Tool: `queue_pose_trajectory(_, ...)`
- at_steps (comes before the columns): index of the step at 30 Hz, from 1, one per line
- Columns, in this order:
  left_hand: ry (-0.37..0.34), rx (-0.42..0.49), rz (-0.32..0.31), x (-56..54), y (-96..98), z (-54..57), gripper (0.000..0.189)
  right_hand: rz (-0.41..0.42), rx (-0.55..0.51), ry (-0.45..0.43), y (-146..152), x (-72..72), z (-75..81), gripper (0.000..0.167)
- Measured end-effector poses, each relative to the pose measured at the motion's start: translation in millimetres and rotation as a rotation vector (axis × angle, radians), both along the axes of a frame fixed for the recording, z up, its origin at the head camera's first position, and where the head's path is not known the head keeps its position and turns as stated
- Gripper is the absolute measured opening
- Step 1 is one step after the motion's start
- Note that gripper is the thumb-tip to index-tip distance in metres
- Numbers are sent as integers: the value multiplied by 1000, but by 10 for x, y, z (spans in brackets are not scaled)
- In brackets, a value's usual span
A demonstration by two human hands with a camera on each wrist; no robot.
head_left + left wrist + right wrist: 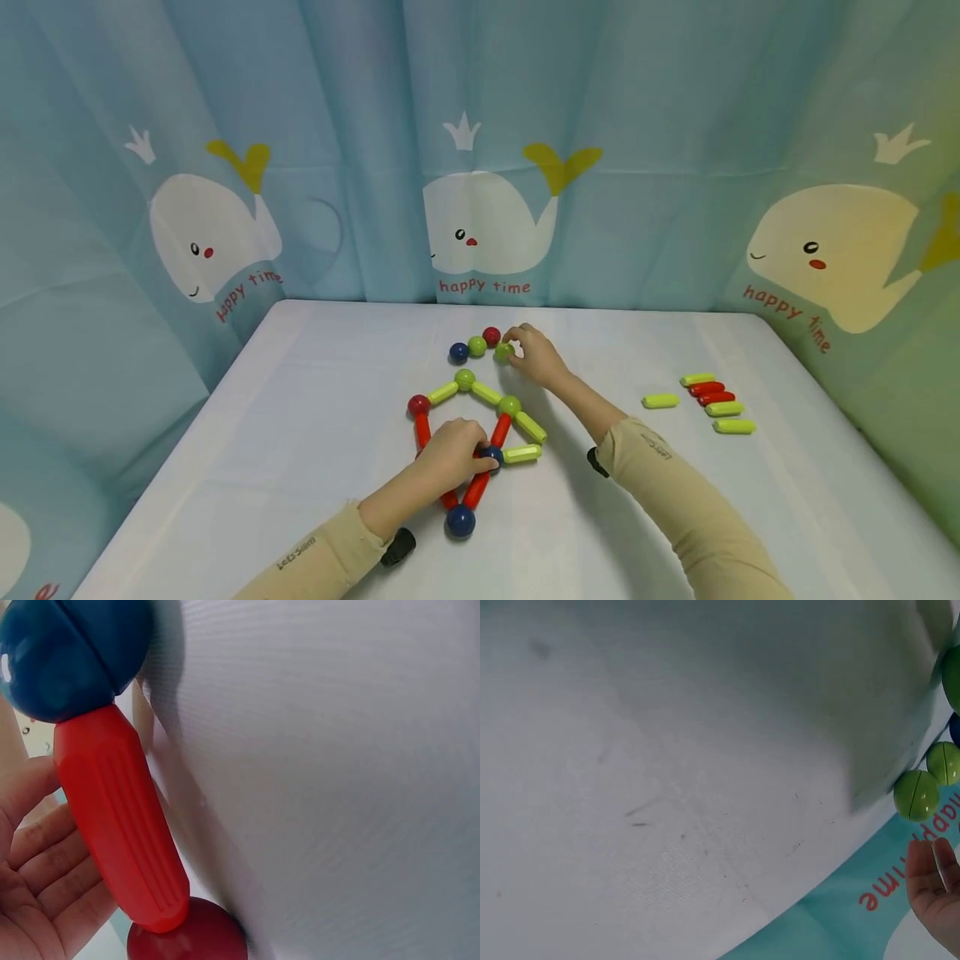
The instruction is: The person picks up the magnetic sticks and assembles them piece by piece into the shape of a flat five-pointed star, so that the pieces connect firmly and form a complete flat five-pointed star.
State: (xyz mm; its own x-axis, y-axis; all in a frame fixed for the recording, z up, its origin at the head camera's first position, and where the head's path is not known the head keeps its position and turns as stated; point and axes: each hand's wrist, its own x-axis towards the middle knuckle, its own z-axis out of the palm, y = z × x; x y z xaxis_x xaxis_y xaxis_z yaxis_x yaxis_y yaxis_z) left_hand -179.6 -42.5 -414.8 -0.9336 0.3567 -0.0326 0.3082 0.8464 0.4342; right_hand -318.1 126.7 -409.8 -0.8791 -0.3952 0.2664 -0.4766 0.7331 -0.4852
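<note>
My left hand pinches a blue ball on the right side of a figure of balls and rods. A light-green rod sticks out from that ball. In the left wrist view, a red rod partly hides this hand's fingers. My right hand is at a green ball behind the figure, thumb and fingertips around it in the head view. The right wrist view shows a small gap between the visible fingers and the green ball.
Beside that green ball lie a red ball, another green ball and a blue ball. A light-green rod lies to the right, near a group of red and light-green rods. Behind the white table hangs a whale-print curtain.
</note>
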Motion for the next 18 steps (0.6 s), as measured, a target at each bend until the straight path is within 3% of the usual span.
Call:
queue_pose_trajectory(7,9,-6,-3,1,-2,-1,22,24,44,-41,-21,-75,-26,30)
queue_pose_trajectory(13,26,-6,-11,7,-6,-12,21,57,192,-61,-27,-90,-69,33)
queue_pose_trajectory(18,8,-13,-1,2,0,-5,22,39,220,-63,-12,-92,-90,24)
